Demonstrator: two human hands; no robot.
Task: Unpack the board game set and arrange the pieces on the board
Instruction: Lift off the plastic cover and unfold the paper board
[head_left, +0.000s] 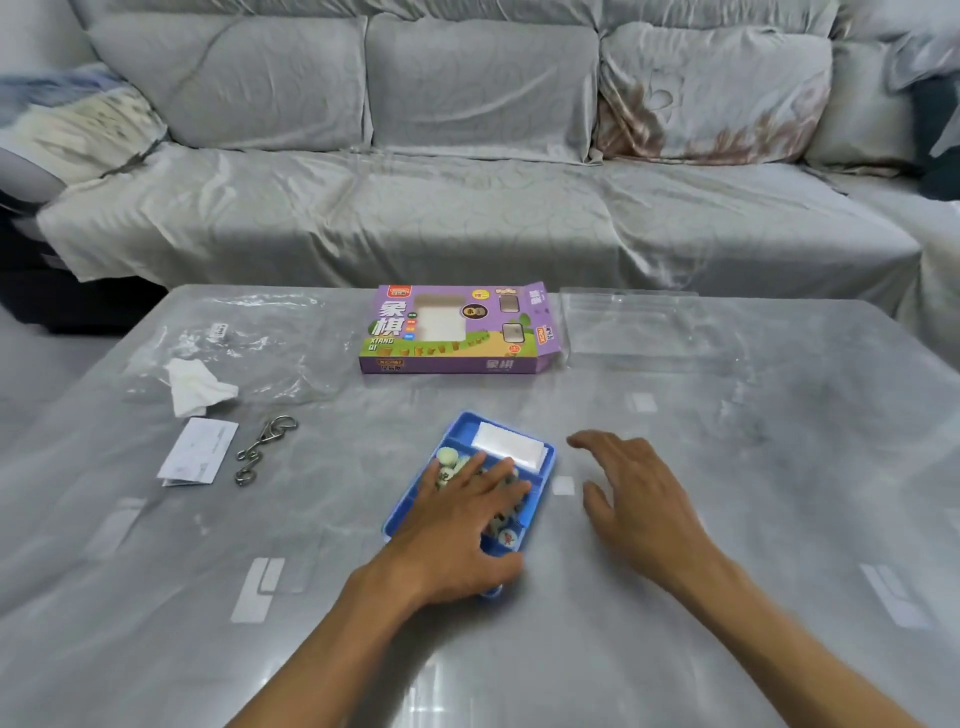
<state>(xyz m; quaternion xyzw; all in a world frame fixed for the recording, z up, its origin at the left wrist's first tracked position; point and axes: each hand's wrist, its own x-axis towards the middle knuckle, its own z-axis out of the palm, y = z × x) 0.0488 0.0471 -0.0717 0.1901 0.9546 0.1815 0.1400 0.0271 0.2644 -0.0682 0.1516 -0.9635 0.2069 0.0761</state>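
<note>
Low in the middle of the frame, the left hand lies flat on the blue plastic tray, fingers straight and spread over the round game pieces in its compartments. Just to the right, the right hand hovers above the grey table with fingers relaxed and apart, holding nothing. A folded white sheet, likely the board, sits in the tray's far compartment.

The step in hand looks like emptying the tray: best to hold it steady with the left hand and lift the white sheet out first with the right, so there is a board to unfold before any pieces spill.

Left of centre lie a metal ring puzzle, a paper slip and a crumpled tissue. Beyond the tray stands the purple xiangqi box, flap open, and behind it a grey sofa.
</note>
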